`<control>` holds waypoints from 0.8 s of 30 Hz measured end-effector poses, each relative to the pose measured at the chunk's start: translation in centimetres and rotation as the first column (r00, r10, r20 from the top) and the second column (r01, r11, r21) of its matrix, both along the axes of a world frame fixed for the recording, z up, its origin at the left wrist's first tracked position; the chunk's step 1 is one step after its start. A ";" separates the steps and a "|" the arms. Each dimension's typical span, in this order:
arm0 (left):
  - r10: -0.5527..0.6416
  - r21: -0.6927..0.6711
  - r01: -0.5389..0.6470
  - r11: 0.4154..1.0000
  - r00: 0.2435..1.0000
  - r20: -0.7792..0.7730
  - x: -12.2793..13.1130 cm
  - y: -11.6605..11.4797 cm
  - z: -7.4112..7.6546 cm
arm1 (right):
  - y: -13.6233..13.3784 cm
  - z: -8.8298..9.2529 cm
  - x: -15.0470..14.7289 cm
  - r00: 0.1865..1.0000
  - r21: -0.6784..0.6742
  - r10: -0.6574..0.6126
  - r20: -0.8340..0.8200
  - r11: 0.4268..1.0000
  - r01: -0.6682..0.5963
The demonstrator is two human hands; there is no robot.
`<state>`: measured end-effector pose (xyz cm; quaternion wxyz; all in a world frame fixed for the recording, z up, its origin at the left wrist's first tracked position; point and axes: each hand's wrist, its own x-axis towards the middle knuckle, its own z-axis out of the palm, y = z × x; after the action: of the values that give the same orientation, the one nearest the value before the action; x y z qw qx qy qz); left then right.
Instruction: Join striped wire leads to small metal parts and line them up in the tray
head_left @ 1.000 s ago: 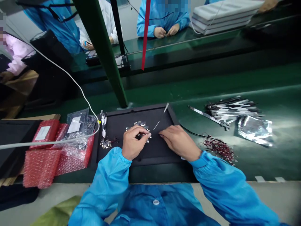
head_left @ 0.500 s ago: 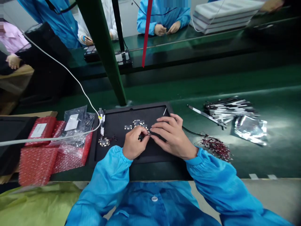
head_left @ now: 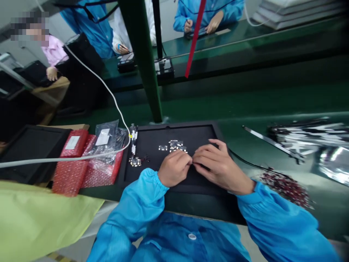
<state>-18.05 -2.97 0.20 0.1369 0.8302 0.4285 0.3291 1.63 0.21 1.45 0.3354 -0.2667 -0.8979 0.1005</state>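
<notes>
**A:** Grip?

**B:** Your left hand (head_left: 174, 168) and right hand (head_left: 220, 168) are working over a black tray (head_left: 215, 135), with the fingertips (head_left: 190, 164) touching at the middle. It's a narrow pinch. Can't tell if anything is between them.

**A:** Parts?

**B:** Small silver-and-black parts (head_left: 176, 145) are lying on the tray at your 12, just beyond your fingers. A loose piece (head_left: 163, 147) is sitting beside them at 11.

**A:** Further out?

**B:** A clump of parts (head_left: 135, 161) is lying near the tray's edge at 10. Red bubble-wrap bags (head_left: 69, 178) are lying at 9. Dark red components (head_left: 286, 187) are piling up at 4, metal strips (head_left: 308, 135) at 2. Across the line at 1, a co-worker's hands (head_left: 215, 24) are working in a blue sleeve (head_left: 231, 11).
</notes>
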 end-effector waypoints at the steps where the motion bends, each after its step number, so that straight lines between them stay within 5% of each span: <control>1: -0.006 -0.003 0.006 1.000 0.999 -0.036 0.0 -0.1 0.0 | 0.0 -0.1 0.0 1.000 0.004 0.006 0.003 1.000 -0.006; 7: -0.032 -0.008 0.031 0.999 0.974 -0.225 0.3 -0.4 0.3 | 0.1 -0.3 0.1 0.999 0.048 0.046 -0.019 0.998 -0.045; 14: -0.022 -0.009 0.020 1.000 0.975 -0.223 0.7 -0.7 0.3 | 0.5 -1.2 0.6 0.997 0.114 0.081 -0.011 0.990 -0.079; 19: 0.189 -0.050 -0.185 0.982 0.978 0.092 0.2 -0.2 1.2 | -0.1 0.3 1.6 0.973 0.169 -0.209 -0.097 0.960 0.223; 22: 0.359 -0.261 -0.276 0.925 0.858 0.367 -0.9 1.2 2.2 | -0.2 1.4 2.4 0.857 0.134 -0.421 -0.297 0.870 0.474; 24: 0.420 -0.418 -0.203 0.886 0.734 0.533 -1.6 2.4 2.6 | 0.2 1.6 2.9 0.840 0.031 -0.465 -0.281 0.870 0.492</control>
<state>-19.66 -0.61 2.82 0.3472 0.5585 0.5448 0.5203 4.49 0.41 3.08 0.4795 -0.4493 -0.7538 0.0024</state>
